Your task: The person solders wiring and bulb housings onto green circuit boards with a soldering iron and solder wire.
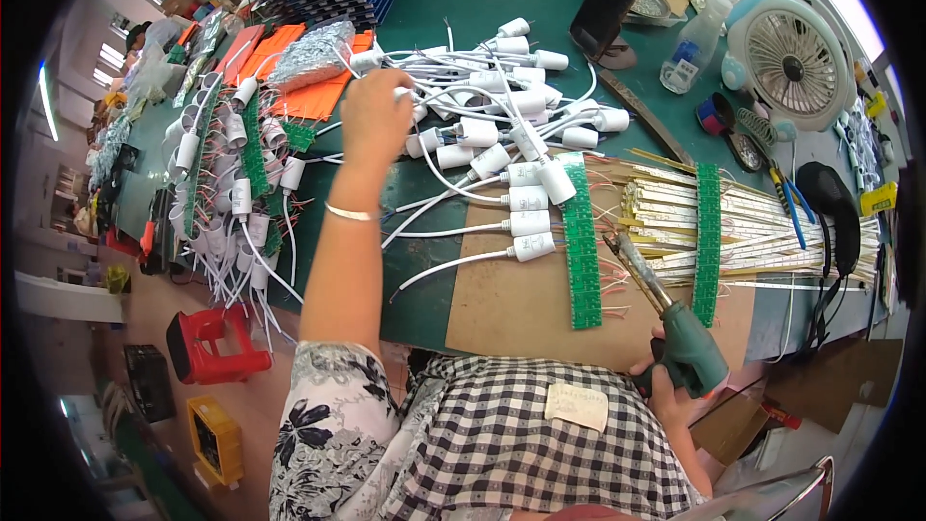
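My left hand (378,116) reaches to the left edge of a pile of white cylindrical caps with white cables (473,132). Its fingers are curled around a white corded cap (402,95), partly hidden by them. In my right hand (666,394) is a green soldering gun (691,352), its metal tip pointing up and left between two green circuit board strips. The left strip (583,270) has several corded caps (530,222) lined up along its left side. Thin red wires join its right side. The other strip (707,241) lies across a bundle of narrow light strips (661,212).
Brown board (502,304) covers the green table's front. Finished-looking corded caps and circuit strips (236,174) heap at left, beside orange sheets (289,101). At the right stand a fan (793,53), bottle (693,48), phone (610,5) and pliers (793,203). A red stool (222,345) stands below.
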{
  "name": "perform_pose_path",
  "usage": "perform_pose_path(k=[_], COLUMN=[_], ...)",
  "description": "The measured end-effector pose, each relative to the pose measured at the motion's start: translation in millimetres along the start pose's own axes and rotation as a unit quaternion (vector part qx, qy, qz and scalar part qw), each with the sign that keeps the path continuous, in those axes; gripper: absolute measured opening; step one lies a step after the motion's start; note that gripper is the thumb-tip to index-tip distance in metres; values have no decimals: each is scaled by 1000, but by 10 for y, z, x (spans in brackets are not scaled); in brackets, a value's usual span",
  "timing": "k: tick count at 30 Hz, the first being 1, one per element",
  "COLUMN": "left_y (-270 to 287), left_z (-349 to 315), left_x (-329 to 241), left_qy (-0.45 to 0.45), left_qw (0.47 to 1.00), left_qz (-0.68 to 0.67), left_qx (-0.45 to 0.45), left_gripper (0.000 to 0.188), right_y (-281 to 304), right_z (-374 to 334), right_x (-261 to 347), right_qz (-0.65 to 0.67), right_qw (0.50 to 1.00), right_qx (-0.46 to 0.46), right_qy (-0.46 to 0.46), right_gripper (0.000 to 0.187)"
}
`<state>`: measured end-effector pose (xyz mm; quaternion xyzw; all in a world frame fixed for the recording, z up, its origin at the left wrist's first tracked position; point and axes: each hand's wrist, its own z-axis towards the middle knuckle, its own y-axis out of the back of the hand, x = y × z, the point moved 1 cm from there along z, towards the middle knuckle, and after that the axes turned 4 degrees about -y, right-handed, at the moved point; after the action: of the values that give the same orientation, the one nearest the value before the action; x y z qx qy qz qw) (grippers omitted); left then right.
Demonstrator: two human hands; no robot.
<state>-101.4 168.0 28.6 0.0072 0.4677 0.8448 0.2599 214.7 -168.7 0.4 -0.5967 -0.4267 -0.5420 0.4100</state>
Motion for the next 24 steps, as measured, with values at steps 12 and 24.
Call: perform_pose_path(k=[12,24], left_y=[-371,821], left_z=[296,543], left_x=[562,-48], left_qy=[171,2], left_qw=[977,888], left_qz=[-10,-357], left_qx=[130,-290], left_gripper=[44,18], right_y=[-25,8], right_z=[15,40], right_x=[83,59], right_qz=[-19,-3], right_qw=[999,999], right_qx=[-9,-24], right_qy=[-28,-26], right_gripper=[27,27])
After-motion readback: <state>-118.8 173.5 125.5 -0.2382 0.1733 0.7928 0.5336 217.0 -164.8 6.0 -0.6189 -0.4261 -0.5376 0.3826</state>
